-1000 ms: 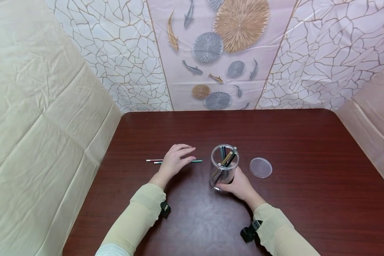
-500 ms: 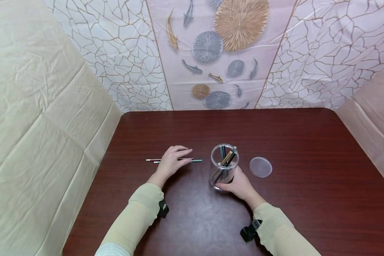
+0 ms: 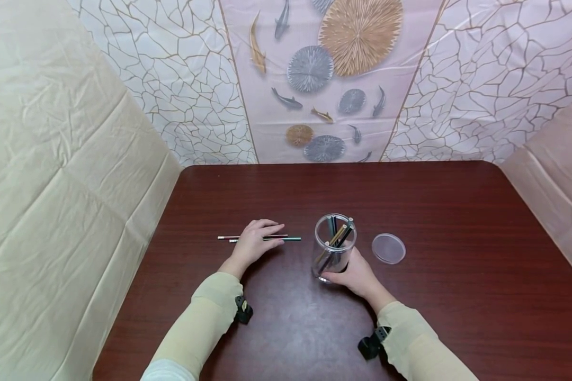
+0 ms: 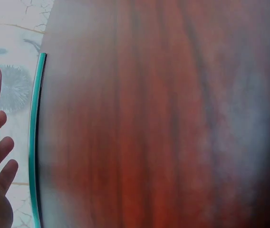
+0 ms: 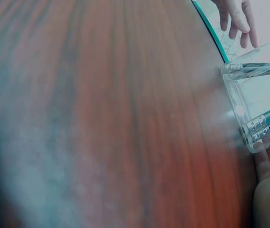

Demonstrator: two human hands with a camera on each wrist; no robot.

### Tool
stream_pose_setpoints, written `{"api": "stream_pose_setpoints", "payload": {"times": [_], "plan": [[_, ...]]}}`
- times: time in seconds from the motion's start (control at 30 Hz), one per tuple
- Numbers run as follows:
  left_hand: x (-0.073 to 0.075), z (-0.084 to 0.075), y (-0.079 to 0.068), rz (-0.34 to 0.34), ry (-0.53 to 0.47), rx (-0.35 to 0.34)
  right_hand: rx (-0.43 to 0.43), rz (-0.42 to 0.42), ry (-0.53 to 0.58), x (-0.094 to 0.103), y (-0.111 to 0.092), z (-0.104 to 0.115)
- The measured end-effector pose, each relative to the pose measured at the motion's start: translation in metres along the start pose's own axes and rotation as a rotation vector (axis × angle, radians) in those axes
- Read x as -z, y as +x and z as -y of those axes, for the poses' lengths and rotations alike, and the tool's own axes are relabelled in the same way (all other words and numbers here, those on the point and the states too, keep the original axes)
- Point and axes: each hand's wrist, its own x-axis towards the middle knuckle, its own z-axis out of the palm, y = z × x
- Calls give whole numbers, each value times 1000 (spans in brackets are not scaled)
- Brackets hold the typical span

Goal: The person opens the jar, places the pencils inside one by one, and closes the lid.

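While the right hand (image 3: 356, 273) gripped the lower part of a transparent, thick-rimmed cylindrical jar (image 3: 334, 258), the left hand (image 3: 249, 245), fingers apart, covered part of a slender green pencil (image 3: 292, 239) and a thin reddish pencil (image 3: 229, 238), both nearly parallel to the far edge of the dark red-brown, wood-grained desk (image 3: 448, 296); whether it touched them I could not tell. The jar stood near the desk's middle, between that pair and a flat, round, translucent lid (image 3: 388, 248). A gold pencil (image 3: 338, 235) and several dark pencils (image 3: 346, 234) leaned inside, with silver bands (image 5: 255, 124) at the foot of some. Pale glare (image 3: 297, 323) spread over the nearer surface. Beyond the rounded far corners hung a pink panel (image 3: 276, 116) of gold and grey discs; creased cream fabric (image 3: 66, 211) flanked the left edge.
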Motion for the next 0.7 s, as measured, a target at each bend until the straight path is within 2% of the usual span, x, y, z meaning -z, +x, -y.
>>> {"api": "stream_pose_setpoints", "payload": {"times": [0.27,0.7], "plan": [[-3,9,-2,11,-2,41,-6,-1,-4,0,1,0],[-6,14,-5,65,13,121,-11,-3,-35,-1,0,-1]]}}
